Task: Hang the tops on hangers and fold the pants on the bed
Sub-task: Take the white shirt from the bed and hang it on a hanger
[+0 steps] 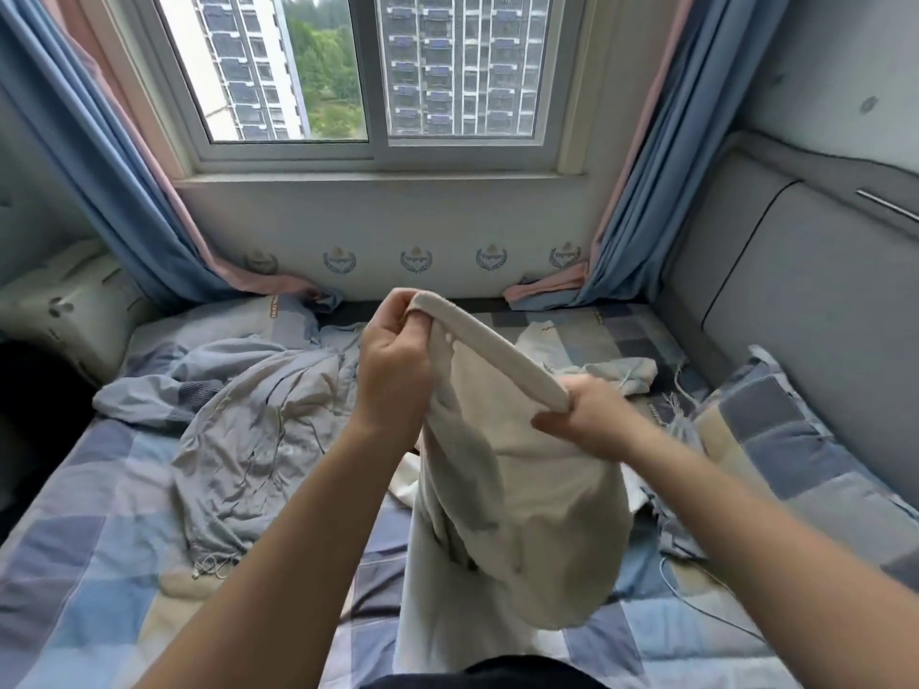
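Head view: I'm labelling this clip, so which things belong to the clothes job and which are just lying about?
Job: cream garment, gripped at its band by left hand and right hand; grey garment crumpled on the bed.
Lying about: curtains, pillow, window.

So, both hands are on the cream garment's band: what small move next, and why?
Probably spread the left hand and right hand apart to stretch the ribbed band taut, since the cream garment hangs bunched below it over the bed, its shape unreadable.
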